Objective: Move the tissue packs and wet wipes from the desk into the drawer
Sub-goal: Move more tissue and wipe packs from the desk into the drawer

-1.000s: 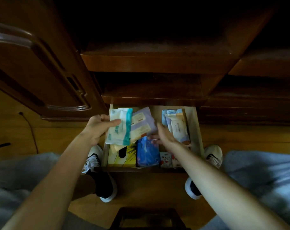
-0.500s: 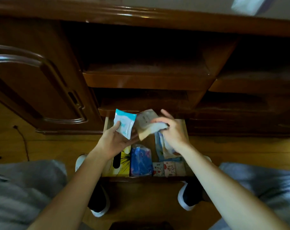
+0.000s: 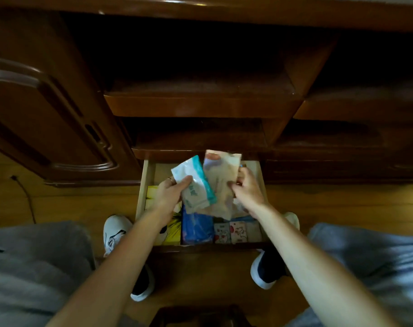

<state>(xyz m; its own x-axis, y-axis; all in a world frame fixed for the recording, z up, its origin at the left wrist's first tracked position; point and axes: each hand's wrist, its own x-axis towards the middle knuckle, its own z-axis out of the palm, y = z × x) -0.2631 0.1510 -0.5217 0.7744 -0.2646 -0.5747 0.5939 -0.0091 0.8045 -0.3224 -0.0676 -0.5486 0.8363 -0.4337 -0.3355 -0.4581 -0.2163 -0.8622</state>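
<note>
Dark wooden furniture fills the upper part of the view, its shelves in shadow, and below it a pale-sided drawer (image 3: 146,185) stands pulled out over a wood floor. Both hands work above the open drawer. The left hand (image 3: 169,197) grips a white wipes pack with a teal edge (image 3: 196,186), thumb across its front and fingers curled behind; small teal print on the pack is too blurred to read. The right hand (image 3: 246,192) holds a beige pack (image 3: 221,182) by its right edge, fingers curled round it — the pack stands tilted, overlapped on its left by the teal-edged one, and its markings cannot be made out either. Inside the drawer, at the front, lie a yellow box (image 3: 172,233) at the left, a blue pack (image 3: 196,228) beside it, and a row of small cartoon-printed tissue packs (image 3: 233,232) to the right. White and dark shoes (image 3: 114,232) rest on the floor at either side of the drawer, and grey trouser legs (image 3: 35,267) fill the lower corners.
</note>
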